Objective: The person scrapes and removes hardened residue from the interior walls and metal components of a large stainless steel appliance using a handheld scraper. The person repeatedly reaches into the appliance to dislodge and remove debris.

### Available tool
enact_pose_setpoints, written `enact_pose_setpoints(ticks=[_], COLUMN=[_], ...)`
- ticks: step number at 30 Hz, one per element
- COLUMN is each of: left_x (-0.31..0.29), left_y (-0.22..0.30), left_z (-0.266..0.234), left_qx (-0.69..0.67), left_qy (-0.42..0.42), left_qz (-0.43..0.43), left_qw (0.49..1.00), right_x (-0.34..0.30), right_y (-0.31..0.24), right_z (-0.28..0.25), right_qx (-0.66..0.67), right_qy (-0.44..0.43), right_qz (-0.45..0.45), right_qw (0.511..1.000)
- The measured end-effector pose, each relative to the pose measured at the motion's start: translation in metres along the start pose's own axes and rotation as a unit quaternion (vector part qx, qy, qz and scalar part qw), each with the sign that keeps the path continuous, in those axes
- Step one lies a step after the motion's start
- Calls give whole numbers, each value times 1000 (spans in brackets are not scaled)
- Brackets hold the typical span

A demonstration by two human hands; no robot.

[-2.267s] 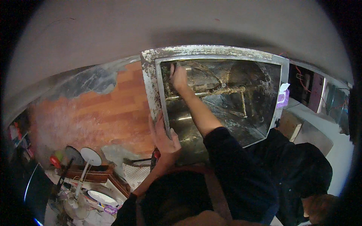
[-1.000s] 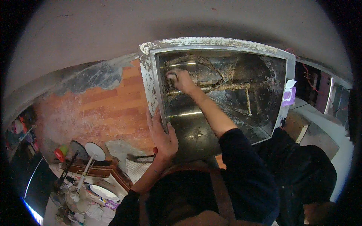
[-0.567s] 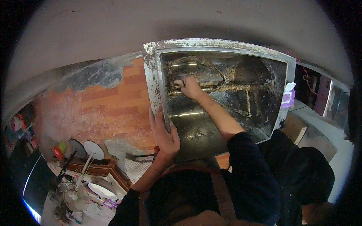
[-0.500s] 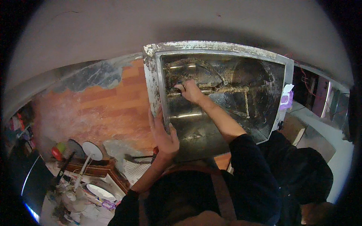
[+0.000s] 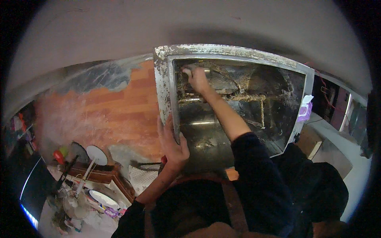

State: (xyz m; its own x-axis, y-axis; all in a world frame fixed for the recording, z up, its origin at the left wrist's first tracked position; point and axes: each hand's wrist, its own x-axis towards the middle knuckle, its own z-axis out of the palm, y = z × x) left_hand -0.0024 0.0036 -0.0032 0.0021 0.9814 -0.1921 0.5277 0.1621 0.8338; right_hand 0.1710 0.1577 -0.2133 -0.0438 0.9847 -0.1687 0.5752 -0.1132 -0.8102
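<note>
Before me stands a large open metal trough (image 5: 160, 83), its pale rim worn and flaking, like the tub of a dough mixer. Across its inside runs a stirring shaft (image 5: 250, 97) with arms, crusted with tan residue. My right hand (image 5: 197, 79) reaches deep into the trough, by the far left inner wall. Its fingers are curled; what they hold, if anything, is hidden. My left hand (image 5: 174, 148) rests on the trough's left rim near me, its fingers stretched out and thumb apart.
A purple wipes pack (image 5: 305, 109) sits on the right rim. Wood-patterned flooring (image 5: 115, 115), dusted white, lies left. A white fan (image 5: 97, 154) and clutter stand at lower left. A dark-clothed person (image 5: 321, 190) is close by at lower right. A wall runs behind the trough.
My right hand has moved from beside the shaft farther away, up toward the trough's far left corner. My left hand stays on the rim. The view has shifted slightly.
</note>
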Motion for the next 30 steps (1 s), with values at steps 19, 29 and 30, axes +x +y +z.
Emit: enact_pose_setpoints(ticks=[19, 29, 30], left_x=[-6, -10, -8], left_y=[-4, -5, -2], left_z=[-6, -1, -1], left_qx=[44, 2, 3], left_qy=[-28, 1, 3], left_qz=[-21, -37, -27], left_qw=[998, 999, 1000], right_x=[-69, -78, -71], right_y=[28, 47, 50], right_z=[12, 18, 18], right_qx=[165, 147, 160], right_qy=[-47, -50, -11], right_qz=[107, 138, 141], right_qw=[979, 978, 977])
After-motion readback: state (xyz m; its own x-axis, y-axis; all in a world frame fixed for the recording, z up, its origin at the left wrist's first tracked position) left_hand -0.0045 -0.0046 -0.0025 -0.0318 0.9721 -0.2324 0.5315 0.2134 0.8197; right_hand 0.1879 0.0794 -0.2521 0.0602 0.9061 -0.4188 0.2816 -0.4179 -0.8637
